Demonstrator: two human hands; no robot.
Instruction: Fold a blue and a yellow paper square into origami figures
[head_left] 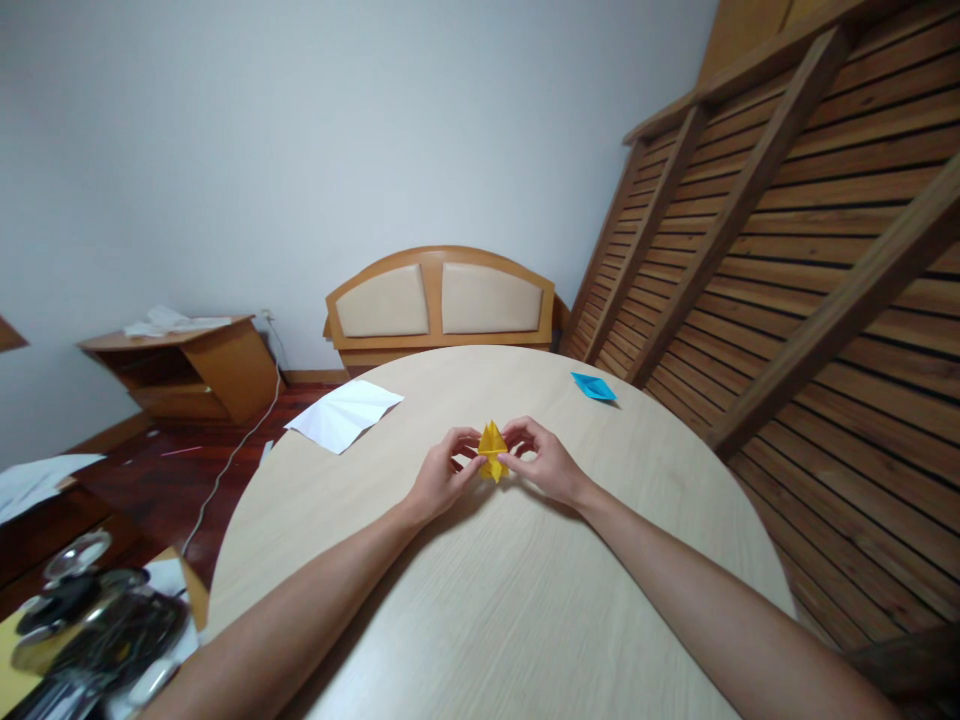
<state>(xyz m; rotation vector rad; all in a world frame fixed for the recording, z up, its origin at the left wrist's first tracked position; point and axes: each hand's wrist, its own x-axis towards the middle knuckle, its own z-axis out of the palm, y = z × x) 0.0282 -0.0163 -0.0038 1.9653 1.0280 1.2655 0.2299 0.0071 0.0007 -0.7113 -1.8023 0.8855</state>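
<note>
While both hands meet mid-table (525, 600): left hand (442, 478), right hand (541, 462) pinch folded yellow paper (492, 450) between fingertips. Blue folded paper (594, 386), white sheet (345, 413) lie apart. Writing: none legible, seemingly.

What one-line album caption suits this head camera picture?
Left hand and right hand pinch a folded yellow paper over a round table.

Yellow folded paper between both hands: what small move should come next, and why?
Probably press the paper down and crease the current fold. The yellow paper is pinched from both sides, by the left hand and the right hand, just above the round table, with a pointed flap upright. It looks only partly folded.
</note>
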